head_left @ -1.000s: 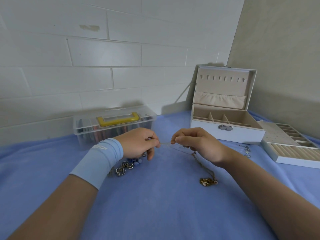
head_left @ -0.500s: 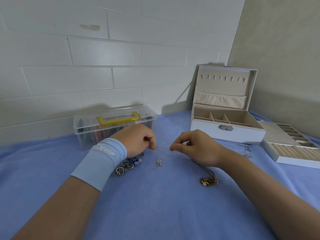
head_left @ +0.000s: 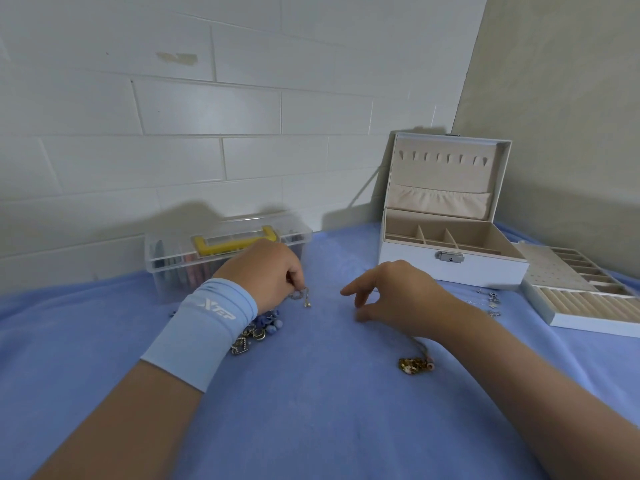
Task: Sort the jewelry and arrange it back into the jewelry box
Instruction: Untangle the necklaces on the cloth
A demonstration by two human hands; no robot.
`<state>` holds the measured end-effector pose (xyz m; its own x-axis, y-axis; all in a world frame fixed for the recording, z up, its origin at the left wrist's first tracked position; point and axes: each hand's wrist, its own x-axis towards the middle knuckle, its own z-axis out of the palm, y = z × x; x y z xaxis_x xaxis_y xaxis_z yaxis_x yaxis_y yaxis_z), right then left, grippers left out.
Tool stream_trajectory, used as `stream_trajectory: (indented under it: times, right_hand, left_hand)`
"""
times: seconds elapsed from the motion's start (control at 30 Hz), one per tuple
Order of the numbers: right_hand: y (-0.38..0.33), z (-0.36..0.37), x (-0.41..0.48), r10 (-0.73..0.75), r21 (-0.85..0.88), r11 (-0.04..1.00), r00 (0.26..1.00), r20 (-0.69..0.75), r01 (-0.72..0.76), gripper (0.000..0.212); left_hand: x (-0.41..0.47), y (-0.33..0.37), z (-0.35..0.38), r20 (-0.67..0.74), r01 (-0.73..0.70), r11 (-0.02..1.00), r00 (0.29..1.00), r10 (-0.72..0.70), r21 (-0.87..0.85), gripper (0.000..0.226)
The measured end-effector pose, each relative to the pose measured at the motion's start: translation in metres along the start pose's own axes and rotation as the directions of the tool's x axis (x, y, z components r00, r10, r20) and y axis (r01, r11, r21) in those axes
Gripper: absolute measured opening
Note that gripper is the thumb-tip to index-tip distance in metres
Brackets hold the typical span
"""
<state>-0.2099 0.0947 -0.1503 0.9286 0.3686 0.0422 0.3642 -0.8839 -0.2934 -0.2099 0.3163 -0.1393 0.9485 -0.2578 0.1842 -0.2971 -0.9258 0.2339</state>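
Item: pendant (head_left: 306, 300), small, on a fine silvery link, pinched at the fingertips of the left hand (head_left: 265, 276) and hanging just below them. Judged very light, limp and easily snagged (best taken at the link, not the drop). Right hand (head_left: 398, 296): fingers loose, holding nothing. Gold necklace (head_left: 415, 363) heaped just nearward of its wrist. Jewelry box (head_left: 450, 268) stands open beyond it.

Just behind the left fingers (head_left: 294, 277), a clear plastic case (head_left: 166, 261) with a yellow handle (head_left: 201, 242) sits against the white brick wall (head_left: 207, 150). Blue cloth (head_left: 311, 410) spreads under both sets of fingers. Well beyond the right fingers (head_left: 356, 289), a plain beige wall (head_left: 554, 116) meets the brick at the corner.
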Motion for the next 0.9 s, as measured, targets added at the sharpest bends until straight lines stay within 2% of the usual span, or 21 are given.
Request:
stream_trajectory:
  times: [0.1,0.23,0.3,0.33,0.4,0.43,0.63,0.77,0.9]
  right_hand:
    - [0.000,-0.003,-0.003,-0.030,0.065,0.998,0.998,0.053,0.026,0.068]
    - [0.004,-0.005,-0.005,-0.116,0.146,0.984,0.986,0.116,0.099,0.098]
    - [0.005,-0.006,-0.005,-0.146,0.159,0.980,0.977,0.155,0.121,0.109]
    - [0.004,-0.006,-0.006,-0.151,0.157,0.980,0.972,0.180,0.123,0.113]
    - [0.003,-0.008,-0.008,-0.153,0.162,0.980,0.963,0.221,0.118,0.118]
    - [0.002,-0.009,-0.009,-0.152,0.165,0.980,0.960,0.236,0.115,0.119]
    - [0.002,-0.016,-0.014,-0.062,0.099,0.995,0.950,0.307,0.033,0.118]
    - [0.001,-0.018,-0.017,-0.022,0.072,0.997,0.944,0.328,-0.002,0.134]
    - [0.000,-0.025,-0.020,0.009,0.044,0.999,0.932,0.363,-0.026,0.136]
  left_hand:
    - [0.001,-0.001,0.001,0.021,-0.007,1.000,1.000,0.007,0.000,0.013]
    - [0.001,-0.002,0.001,0.083,-0.020,0.998,0.996,0.014,0.068,0.017]
    - [-0.001,-0.001,0.001,0.137,-0.027,0.998,0.990,0.019,0.056,0.031]
    - [-0.002,0.000,0.001,0.162,-0.031,0.999,0.987,0.025,0.030,0.045]
    - [-0.003,0.002,0.000,0.184,-0.053,0.999,0.982,0.051,0.005,0.069]
    - [-0.003,0.003,0.001,0.179,-0.067,0.998,0.982,0.067,-0.006,0.073]
    - [-0.004,0.002,0.001,0.133,-0.086,0.994,0.987,0.094,-0.070,0.071]
    - [-0.006,0.004,0.005,0.193,-0.069,0.998,0.979,0.069,-0.010,0.074]
    - [-0.008,0.007,0.007,0.295,-0.035,0.999,0.955,0.026,0.025,0.071]
